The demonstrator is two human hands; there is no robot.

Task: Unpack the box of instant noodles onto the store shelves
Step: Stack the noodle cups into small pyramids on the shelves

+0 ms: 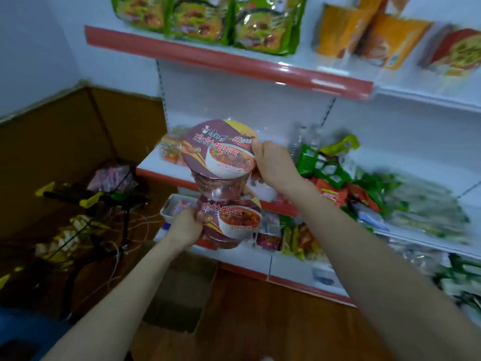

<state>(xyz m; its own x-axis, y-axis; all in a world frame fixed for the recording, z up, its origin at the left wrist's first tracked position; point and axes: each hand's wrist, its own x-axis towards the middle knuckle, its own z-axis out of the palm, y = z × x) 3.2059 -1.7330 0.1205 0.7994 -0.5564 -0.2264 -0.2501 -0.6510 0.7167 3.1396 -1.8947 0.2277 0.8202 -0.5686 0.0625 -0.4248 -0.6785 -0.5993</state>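
I hold two purple-lidded instant noodle bowls in front of white store shelves with red edges. My right hand (273, 165) grips the upper noodle bowl (218, 152) by its right rim, level with the middle shelf (151, 166). My left hand (186, 225) grips the lower noodle bowl (231, 222) at its left side, just beneath the upper one. Both lids tilt toward me. A brown cardboard box (182, 290) lies open on the floor under my arms; its contents are hidden.
The top shelf (208, 57) carries green noodle packs (208, 19) and orange packs (364, 35). Loose green and red snack packets (335, 178) crowd the middle shelf's right side. A black tripod with yellow parts (78, 204) and cables stands on the wooden floor at left.
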